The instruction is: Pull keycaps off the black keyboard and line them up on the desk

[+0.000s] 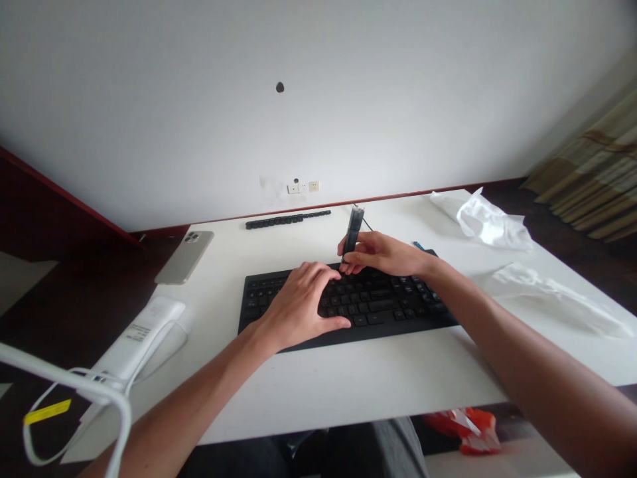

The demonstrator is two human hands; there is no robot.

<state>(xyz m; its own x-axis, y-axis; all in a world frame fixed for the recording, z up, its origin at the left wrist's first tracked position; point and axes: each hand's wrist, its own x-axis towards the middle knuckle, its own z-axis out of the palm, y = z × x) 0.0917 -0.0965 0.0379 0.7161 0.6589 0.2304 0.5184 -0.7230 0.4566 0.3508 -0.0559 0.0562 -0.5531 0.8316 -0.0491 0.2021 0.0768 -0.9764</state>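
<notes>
A black keyboard [381, 305] lies on the white desk in front of me. My right hand [381, 253] is closed around a dark stick-shaped tool [353, 229] with a paler upper end. The tool stands nearly upright, its lower end down at the keyboard's back rows; its exact kind is not clear. My left hand [301, 302] rests over the left half of the keyboard, thumb apart from the fingers, with its fingertips close to the tool's lower end. Both hands hide part of the keys. Behind the keyboard, small black pieces like keycaps [275, 222] lie in a line.
A phone [185, 257] lies face down at the desk's left edge. Nearer me are a white power strip [134, 342] and a white cable [112, 392]. Crumpled white wrapping [490, 219] and a second white sheet [552, 299] lie on the right. A wall stands behind the desk.
</notes>
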